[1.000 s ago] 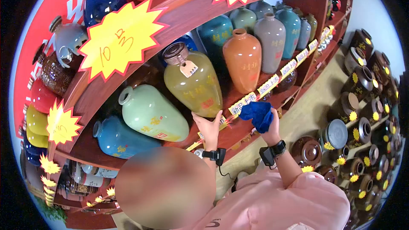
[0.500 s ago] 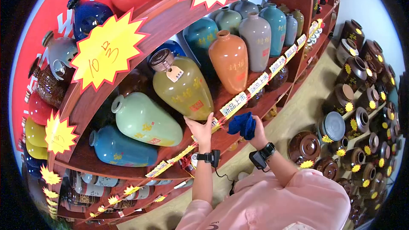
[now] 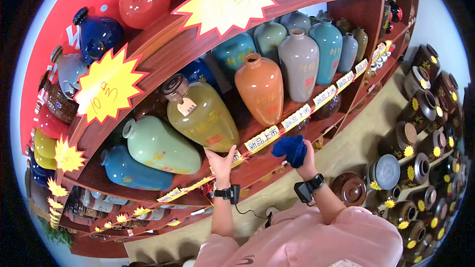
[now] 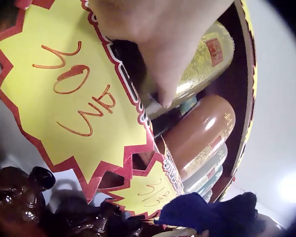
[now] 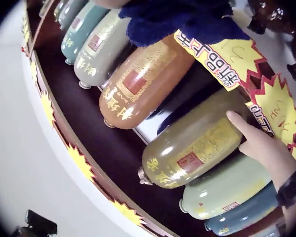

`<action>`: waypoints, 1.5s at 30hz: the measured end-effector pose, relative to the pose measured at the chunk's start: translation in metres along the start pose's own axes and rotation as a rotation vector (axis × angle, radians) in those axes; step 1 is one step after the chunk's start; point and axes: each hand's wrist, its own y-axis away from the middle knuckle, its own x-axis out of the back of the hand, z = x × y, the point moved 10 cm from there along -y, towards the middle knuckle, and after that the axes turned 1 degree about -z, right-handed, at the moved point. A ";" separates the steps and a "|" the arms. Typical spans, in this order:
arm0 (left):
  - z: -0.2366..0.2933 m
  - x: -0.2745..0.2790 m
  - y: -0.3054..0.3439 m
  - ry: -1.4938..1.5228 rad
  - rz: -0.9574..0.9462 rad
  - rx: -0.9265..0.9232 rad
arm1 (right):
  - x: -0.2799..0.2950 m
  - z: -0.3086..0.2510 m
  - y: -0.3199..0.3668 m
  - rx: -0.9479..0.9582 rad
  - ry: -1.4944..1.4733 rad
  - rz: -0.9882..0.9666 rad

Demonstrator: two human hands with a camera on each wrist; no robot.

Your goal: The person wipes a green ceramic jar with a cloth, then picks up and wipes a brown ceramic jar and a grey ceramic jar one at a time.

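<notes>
1. Nearest: a person in a pink shirt (image 3: 326,232) of soft, creased fabric.
2. Right grip (image 3: 308,160): pinching a bunched cloth (image 3: 290,151), dark blue, matt and folded, just in front of the shelf edge.
3. Left grip (image 3: 221,163): fingers and thumb spread, touching the base of the olive jar (image 3: 203,118); not clenched.
4. Strip (image 3: 263,139): long, flat, yellow with printed panels, along the shelf front beside the left grip.
5. Olive jar: on the shelf (image 3: 366,20) of red-brown wood, between the pale green jar (image 3: 163,146) and the orange jar (image 3: 260,91). Glossy surface, broad shoulder, tapering foot, gold lettering and red seal. Dark brown cap (image 3: 175,87); flat, pale tag (image 3: 186,107) at the neck.
6. Pale green jar: smooth, glossy, open-mouthed; blue jar (image 3: 136,174) just beyond it.
7. Orange jar: glossy, same tapered form, short neck. Grey jar (image 3: 298,66) stands farther along, slimmer, with gold lettering.
</notes>
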 end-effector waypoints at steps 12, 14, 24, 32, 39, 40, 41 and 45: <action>-0.007 0.000 0.004 0.136 -0.048 -0.021 | -0.064 -0.129 -0.002 0.189 0.203 -0.247; 0.009 0.011 0.013 0.078 0.046 -0.030 | -0.075 -0.142 -0.005 0.191 0.212 -0.254; 0.102 0.033 0.068 -0.208 0.424 -0.285 | -0.176 -0.181 -0.014 0.392 0.304 -0.483; 0.234 -0.029 0.035 -0.020 0.004 -0.633 | -0.285 -0.192 0.008 0.651 0.605 -0.603; 0.253 -0.043 -0.040 -0.002 0.036 -0.486 | -0.336 -0.163 -0.010 1.176 1.156 -0.686; 0.247 -0.051 -0.053 0.037 -0.025 -0.450 | -0.341 -0.154 -0.015 1.232 1.237 -0.744; 0.241 -0.062 -0.064 0.048 -0.051 -0.465 | -0.342 -0.143 -0.026 1.206 1.372 -0.785; 0.255 -0.075 -0.082 0.102 -0.077 -0.574 | -0.347 -0.134 -0.032 0.994 1.520 -0.882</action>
